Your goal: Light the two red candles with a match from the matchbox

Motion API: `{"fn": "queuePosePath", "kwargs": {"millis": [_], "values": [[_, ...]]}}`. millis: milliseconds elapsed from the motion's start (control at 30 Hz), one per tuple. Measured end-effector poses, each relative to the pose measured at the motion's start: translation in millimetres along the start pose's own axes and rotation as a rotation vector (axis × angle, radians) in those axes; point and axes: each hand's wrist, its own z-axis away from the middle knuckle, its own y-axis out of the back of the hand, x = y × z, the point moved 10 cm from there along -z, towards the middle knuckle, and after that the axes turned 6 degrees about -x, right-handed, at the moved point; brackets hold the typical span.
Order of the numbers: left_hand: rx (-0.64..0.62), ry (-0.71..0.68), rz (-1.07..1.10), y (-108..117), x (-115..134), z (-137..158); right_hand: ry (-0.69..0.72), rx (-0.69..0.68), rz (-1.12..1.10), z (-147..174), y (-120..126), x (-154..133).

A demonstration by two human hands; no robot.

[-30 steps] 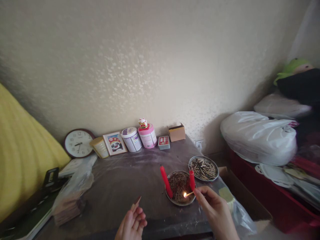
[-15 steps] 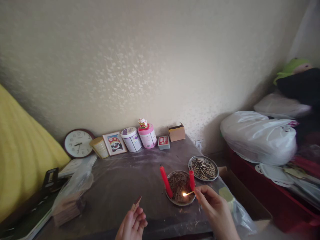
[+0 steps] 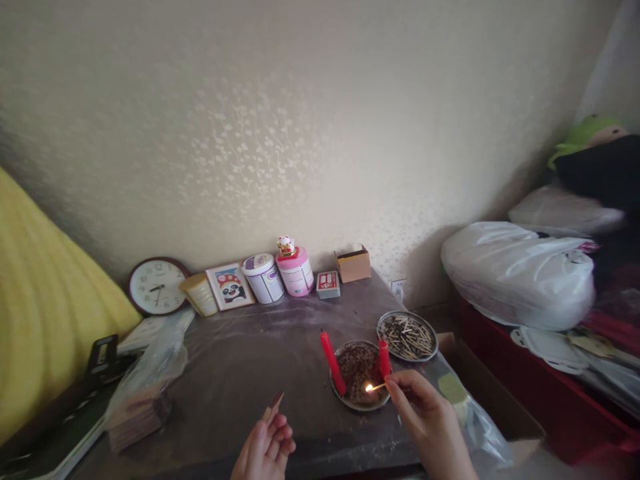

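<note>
Pinched between the thumb and fingers of my right hand (image 3: pixel 425 413) is a burning match (image 3: pixel 376 387), its flame pointing left over a round dish (image 3: pixel 367 405). Two red candles stand on that dish: a taller, leaning one (image 3: pixel 332 363) on the left and a shorter one (image 3: pixel 385 359) on the right, close to my fingertips. No flame shows on either candle. My left hand (image 3: pixel 265 447), lower and to the left, grips a matchbox (image 3: pixel 273 408), of which only a narrow brown end shows above the fingers. Behind the dish, a second plate (image 3: pixel 383 331) holds many used matches.
Along the wall stand a clock (image 3: pixel 157 287), a picture frame (image 3: pixel 230 287), two canisters (image 3: pixel 263 280), a small red-and-white box (image 3: pixel 328 285) and a cardboard box (image 3: pixel 353 265). Bagged paper (image 3: pixel 137 413) lies left. White plastic bags (image 3: pixel 520 273) sit right of the table.
My right hand has shifted very slightly left with the lit match. The match still burns, and my left hand stays where it was.
</note>
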Motion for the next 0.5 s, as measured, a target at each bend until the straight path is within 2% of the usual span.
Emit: {"fn": "queuePosePath", "kwargs": {"millis": [233,500], "values": [[0.045,0.007,0.002,2,-1,1,0.091,-0.006,0.129,1,-1,-13],[0.049,0.064,0.015,4,-3,1,0.128,-0.004,0.152,1,-1,-16]]}}
